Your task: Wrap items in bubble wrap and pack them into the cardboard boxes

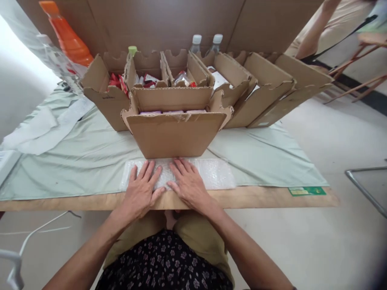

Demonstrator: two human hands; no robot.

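Note:
Both palms rest on a strip of clear bubble wrap [216,174] laid along the table's front edge. My left hand [143,188] lies flat on its left part with the fingers spread. To the right, my right hand [190,182] presses flat too, its fingers stretched forward and the thumb pointing left. Just beyond my fingertips stands an open cardboard box [175,135], with several purplish-topped items showing inside; their kind is hidden by the box's front wall.
Behind are several open cardboard bins [266,92] with red packets [117,82] and other goods. At the left stand an orange bottle [71,40] and loose bubble wrap [45,127]. A green card [306,191] lies at the right edge. Another person's arm [314,30] shows at upper right.

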